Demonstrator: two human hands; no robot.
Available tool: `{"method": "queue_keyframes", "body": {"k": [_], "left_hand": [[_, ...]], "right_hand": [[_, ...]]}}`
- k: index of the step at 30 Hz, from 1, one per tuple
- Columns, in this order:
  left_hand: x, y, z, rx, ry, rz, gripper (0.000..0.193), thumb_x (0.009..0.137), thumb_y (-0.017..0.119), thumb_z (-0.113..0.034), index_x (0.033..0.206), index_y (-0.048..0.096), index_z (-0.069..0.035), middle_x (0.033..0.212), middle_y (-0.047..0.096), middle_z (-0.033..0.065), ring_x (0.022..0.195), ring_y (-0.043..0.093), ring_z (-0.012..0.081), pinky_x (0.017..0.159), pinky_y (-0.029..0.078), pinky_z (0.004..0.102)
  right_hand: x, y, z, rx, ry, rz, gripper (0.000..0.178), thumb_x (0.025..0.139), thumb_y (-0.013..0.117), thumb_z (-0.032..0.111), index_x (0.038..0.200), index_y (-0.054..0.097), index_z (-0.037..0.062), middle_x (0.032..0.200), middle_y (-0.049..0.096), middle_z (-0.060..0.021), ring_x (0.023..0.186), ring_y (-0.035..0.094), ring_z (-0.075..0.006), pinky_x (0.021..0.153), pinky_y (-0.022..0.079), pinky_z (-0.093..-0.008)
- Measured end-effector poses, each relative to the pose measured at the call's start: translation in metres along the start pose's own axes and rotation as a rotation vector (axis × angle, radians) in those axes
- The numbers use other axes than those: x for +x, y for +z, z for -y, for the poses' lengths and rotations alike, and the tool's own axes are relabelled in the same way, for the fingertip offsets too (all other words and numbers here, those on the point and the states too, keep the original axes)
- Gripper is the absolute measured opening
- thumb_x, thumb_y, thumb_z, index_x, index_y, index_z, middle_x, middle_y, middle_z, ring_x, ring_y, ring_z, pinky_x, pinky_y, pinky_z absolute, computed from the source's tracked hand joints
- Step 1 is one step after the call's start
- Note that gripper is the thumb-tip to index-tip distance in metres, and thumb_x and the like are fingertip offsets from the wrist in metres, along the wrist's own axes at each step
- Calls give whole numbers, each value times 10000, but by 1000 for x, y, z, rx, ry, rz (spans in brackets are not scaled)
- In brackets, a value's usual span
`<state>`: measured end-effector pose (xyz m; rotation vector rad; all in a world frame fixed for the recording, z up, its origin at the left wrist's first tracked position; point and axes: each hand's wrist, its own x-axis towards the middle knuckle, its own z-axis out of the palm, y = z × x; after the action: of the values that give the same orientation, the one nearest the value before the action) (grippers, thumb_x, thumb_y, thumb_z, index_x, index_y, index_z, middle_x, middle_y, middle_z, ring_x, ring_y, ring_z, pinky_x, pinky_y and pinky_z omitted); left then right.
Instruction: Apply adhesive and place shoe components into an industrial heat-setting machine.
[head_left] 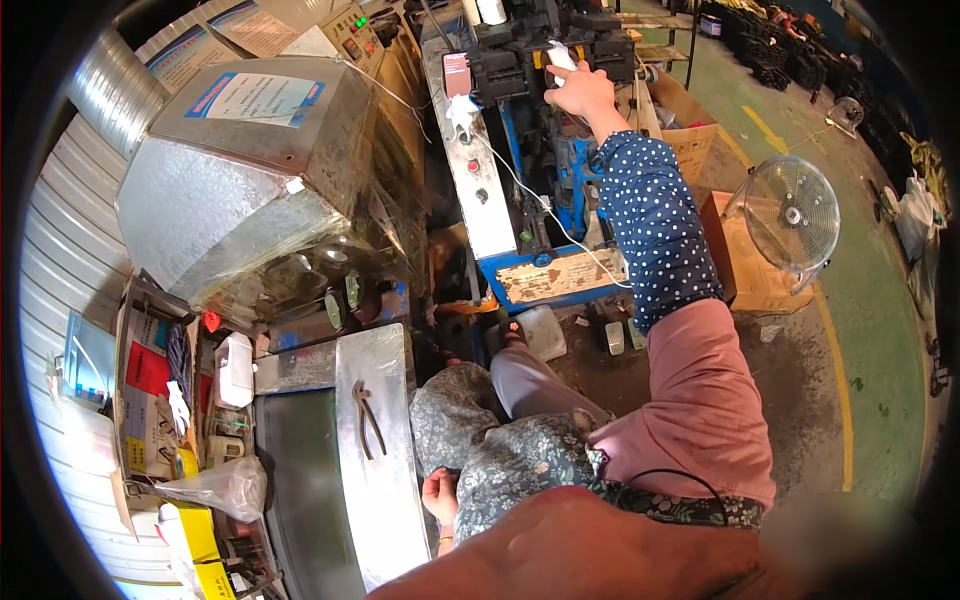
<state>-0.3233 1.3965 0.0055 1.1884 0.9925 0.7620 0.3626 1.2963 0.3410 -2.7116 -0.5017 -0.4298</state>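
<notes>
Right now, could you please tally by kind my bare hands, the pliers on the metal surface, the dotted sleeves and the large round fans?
Hands: 2, the left hand and the right hand
Pliers: 1
Dotted sleeve: 1
Large round fan: 1
Total: 5

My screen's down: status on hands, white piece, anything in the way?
Right hand at the white piece on the black machine, grip unclear. Left hand low beside floral cloth. White cord nearer the body, clear of the right hand.
</notes>
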Motion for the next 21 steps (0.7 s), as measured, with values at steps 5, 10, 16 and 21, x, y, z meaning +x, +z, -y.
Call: {"method": "queue_keyframes", "body": {"k": [5,10,16,21], "left_hand": [[-5,4,-2,-22,36,-28,78,922,631,-92,949,652,-23,760,661,41,629,575,87,601,471,213],[-9,7,-8,14,-2,-57,93,923,622,-96,952,651,-12,751,661,52,639,584,95,603,477,222],[-9,7,-7,-32,-40,-52,102,938,616,-115,975,642,-24,752,664,41,608,558,81,570,450,213],[-12,8,-13,-18,-29,-21,120,948,610,-135,984,635,-24,742,657,36,601,547,73,567,450,212]], "right_hand": [[-1,-3,4,8,-2,11,683,716,621,487,1381,484,417,1392,462,-123,1202,482,-383,1000,430,-467],[3,-8,7,-11,-8,8,704,698,630,503,1381,489,405,1425,454,-134,1234,482,-387,1017,422,-452],[21,-25,7,-23,-11,9,730,644,667,524,1346,543,367,1417,464,-152,1217,524,-376,992,449,-442],[18,-21,14,-67,145,-70,981,645,681,550,1497,323,222,1473,386,-219,1203,521,-455,945,471,-437]]}}
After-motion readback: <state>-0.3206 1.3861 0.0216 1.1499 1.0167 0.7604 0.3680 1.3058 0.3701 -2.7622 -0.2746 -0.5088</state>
